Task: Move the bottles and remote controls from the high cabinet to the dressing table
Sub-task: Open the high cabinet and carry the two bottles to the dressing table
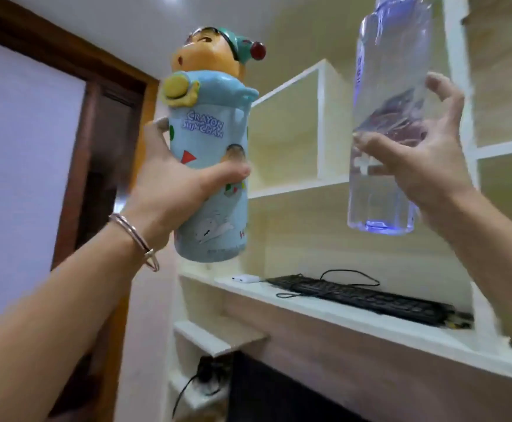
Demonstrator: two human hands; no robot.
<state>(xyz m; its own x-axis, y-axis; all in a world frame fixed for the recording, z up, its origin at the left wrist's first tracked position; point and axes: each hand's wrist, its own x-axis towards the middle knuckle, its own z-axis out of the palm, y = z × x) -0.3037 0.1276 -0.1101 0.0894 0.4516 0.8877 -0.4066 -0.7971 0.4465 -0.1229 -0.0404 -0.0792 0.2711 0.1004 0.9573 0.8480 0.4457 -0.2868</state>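
Observation:
My left hand grips a light blue cartoon bottle with a figure-shaped lid, held upright in the air at the left. My right hand holds a clear plastic water bottle upright at the right, fingers wrapped behind it and seen through the plastic, thumb spread. Both bottles are raised in front of the white and wood wall cabinet. No remote control is visible.
A black keyboard with a cable and a small white box lie on the lower shelf. Open cabinet cubbies stand behind the bottles. A dark wooden door frame is at the left. A dark screen sits below.

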